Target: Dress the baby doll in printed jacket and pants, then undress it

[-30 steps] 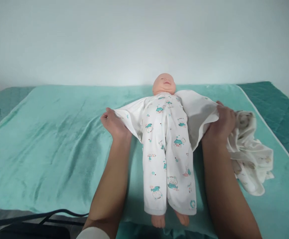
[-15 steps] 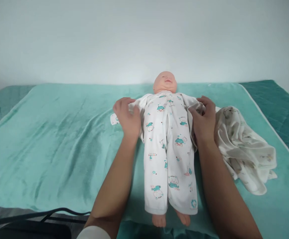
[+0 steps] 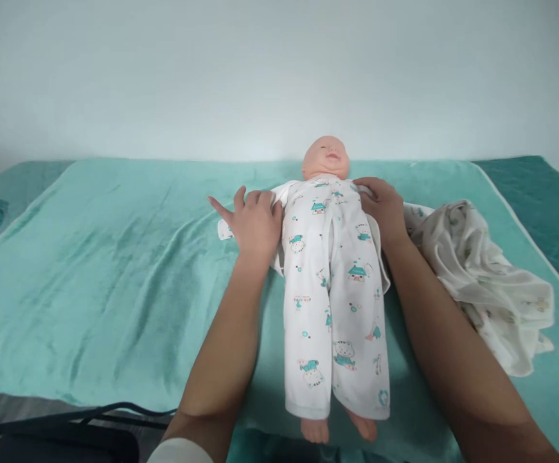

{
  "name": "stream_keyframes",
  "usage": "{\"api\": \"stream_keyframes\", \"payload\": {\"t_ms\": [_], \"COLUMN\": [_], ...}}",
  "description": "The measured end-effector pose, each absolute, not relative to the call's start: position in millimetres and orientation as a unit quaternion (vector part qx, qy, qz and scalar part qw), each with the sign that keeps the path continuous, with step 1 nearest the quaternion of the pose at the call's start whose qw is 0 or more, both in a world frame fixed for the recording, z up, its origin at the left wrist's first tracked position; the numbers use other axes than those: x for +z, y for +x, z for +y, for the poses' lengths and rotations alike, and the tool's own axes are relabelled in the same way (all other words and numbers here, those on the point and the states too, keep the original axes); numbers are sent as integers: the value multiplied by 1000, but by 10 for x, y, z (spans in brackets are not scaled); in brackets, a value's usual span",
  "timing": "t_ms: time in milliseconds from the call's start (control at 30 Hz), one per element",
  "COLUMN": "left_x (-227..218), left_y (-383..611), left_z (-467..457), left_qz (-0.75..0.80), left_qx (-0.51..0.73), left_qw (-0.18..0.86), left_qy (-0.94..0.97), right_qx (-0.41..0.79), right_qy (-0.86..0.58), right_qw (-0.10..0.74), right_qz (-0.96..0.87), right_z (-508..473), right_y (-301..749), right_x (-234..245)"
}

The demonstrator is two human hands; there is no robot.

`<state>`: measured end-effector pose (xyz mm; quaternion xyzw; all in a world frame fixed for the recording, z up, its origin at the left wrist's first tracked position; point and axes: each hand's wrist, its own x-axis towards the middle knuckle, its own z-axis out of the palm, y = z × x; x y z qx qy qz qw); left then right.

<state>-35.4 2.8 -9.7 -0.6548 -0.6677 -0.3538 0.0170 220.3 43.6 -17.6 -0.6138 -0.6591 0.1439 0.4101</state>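
Note:
A baby doll (image 3: 328,157) lies on its back, its feet sticking out at the bottom. White baby clothes (image 3: 308,302) with teal house and animal prints cover it from neck to ankles. On the doll's left side in view, my left hand (image 3: 255,225) touches the white sleeve, with its little finger and other fingers spread apart. At the opposite shoulder, my right hand (image 3: 384,209) has its fingers curled around the sleeved upper arm. A printed sleeve cuff (image 3: 224,229) shows beyond my left hand. The doll's hands are hidden.
A crumpled white printed cloth (image 3: 491,276) lies right of the doll, beside my right forearm. Under everything spreads a teal plush cover (image 3: 91,276), against a pale wall (image 3: 260,77). A black cable or strap (image 3: 115,407) runs along the lower left.
My left hand has spread its fingers and shifted slightly right. My right hand has moved up and in toward the doll's shoulder. The whole view has shifted slightly.

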Motion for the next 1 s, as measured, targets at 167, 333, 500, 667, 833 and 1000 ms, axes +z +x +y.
{"api": "stream_keyframes", "payload": {"t_ms": [167, 333, 500, 667, 833, 1000], "left_x": [-90, -102, -130, -141, -166, -192], "left_y": [-364, -402, -562, -652, -598, -556], "left_z": [65, 96, 124, 167, 181, 248], "left_qz": [-703, -713, -755, -772, -758, -733], "left_qx": [-313, -326, -331, -315, -335, -360], "left_qw": [-14, -38, -43, -62, -58, -102], "left_qy": [-639, -619, -564, -549, -556, -568], "right_qx": [140, 82, 63, 77, 9, 46], "right_qy": [-620, -659, -689, -677, -624, -524], "right_qw": [407, 396, 407, 403, 434, 474], "right_qz": [-656, -634, -596, -611, -650, -706], "right_z": [480, 489, 480, 470, 390, 285], "right_y": [2245, 2410, 2613, 2563, 2359, 2190], "right_x": [-169, -187, -185, -221, -179, -44]}}
